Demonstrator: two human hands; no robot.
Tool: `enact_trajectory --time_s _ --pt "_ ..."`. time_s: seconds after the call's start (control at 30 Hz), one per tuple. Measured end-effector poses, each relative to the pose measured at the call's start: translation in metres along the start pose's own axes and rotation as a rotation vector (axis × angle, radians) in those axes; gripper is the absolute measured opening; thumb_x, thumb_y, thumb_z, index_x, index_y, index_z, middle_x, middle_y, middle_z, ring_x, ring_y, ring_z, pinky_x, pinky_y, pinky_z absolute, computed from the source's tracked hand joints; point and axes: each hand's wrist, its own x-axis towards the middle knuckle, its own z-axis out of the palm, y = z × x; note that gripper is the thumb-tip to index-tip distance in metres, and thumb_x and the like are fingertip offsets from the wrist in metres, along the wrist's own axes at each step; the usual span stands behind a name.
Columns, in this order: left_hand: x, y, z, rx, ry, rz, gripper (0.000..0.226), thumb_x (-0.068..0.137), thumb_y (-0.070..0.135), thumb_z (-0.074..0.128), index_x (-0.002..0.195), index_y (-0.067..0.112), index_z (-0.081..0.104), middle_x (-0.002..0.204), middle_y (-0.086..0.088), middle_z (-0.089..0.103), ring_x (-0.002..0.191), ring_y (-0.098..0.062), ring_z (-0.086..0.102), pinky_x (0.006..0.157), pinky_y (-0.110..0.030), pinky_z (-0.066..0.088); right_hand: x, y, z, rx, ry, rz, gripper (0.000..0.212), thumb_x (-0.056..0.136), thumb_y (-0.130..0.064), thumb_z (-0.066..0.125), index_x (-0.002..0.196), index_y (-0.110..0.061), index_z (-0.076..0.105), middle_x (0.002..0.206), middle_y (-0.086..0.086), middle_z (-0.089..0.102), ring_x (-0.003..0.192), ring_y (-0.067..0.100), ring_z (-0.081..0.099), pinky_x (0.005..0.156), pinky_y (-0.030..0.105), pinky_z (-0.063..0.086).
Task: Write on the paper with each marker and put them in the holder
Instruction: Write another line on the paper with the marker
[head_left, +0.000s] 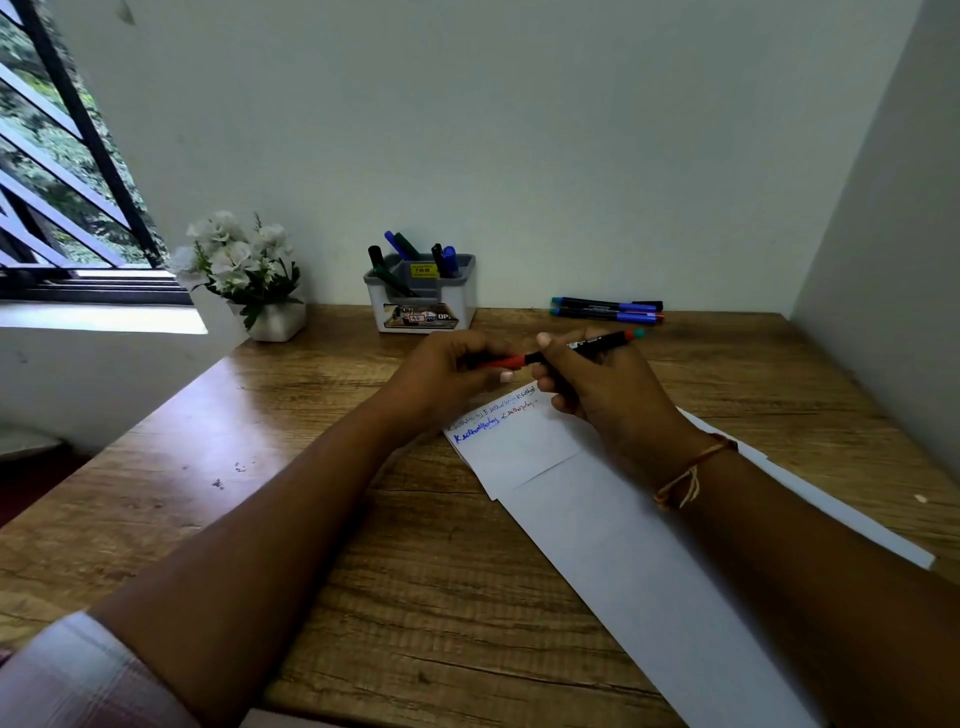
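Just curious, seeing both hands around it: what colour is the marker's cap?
Red: the cap of the black marker, seen in the head view.

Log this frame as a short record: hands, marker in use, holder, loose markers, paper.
Left hand: pinches the red marker at its red cap
Right hand: grips that marker's black barrel
Holder: at the back of the desk, several markers inside
Loose markers: two, lying right of the holder
Paper: under the hands, handwritten lines, blue and red among them
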Motion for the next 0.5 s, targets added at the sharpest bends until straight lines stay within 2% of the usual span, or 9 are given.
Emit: enact_trajectory --time_s 0.13,0.33,0.43,0.5 --pt "-0.002 0.003 0.001 -0.127 -0.036 -0.020 0.029 0.085 0.004 0.068 0.112 0.014 0.072 0.098 0.003 0.074 0.090 -0.009 0.069 0.079 -0.023 0.057 0.002 0.004 -0.002 -0.033 -0.008 -0.025 0.032 0.094 -0.034 0.071 0.105 -0.003 0.072 0.083 0.008 0.072 0.070 0.009 0.064 0.060 0.023 0.052" --pt "-0.005 0.008 -0.002 -0.206 -0.062 -0.069 0.025 0.087 0.002 0.065 0.111 0.006 0.070 0.087 -0.004 0.075 0.079 -0.014 0.070 0.071 -0.020 0.055 0.004 -0.003 -0.004 -0.091 -0.092 -0.089 0.020 0.098 -0.028 0.065 0.099 -0.009 0.071 0.079 0.003 0.071 0.068 0.005 0.063 0.062 0.020 0.052" --pt "-0.013 0.020 -0.007 -0.114 -0.055 -0.084 0.028 0.087 0.007 0.067 0.115 0.009 0.069 0.103 -0.002 0.073 0.094 -0.014 0.069 0.082 -0.028 0.057 0.001 -0.004 0.000 -0.103 -0.085 -0.110 0.027 0.100 -0.030 0.063 0.099 -0.005 0.073 0.079 0.003 0.072 0.070 0.007 0.064 0.066 0.024 0.053" --pt "-0.018 0.036 -0.020 0.064 0.088 -0.051 0.033 0.088 0.021 0.069 0.121 0.017 0.066 0.116 0.004 0.068 0.104 -0.007 0.064 0.094 -0.033 0.054 -0.001 -0.003 0.004 -0.050 -0.046 -0.122 0.032 0.101 -0.032 0.061 0.100 -0.002 0.072 0.080 0.005 0.071 0.070 0.009 0.065 0.064 0.023 0.052"
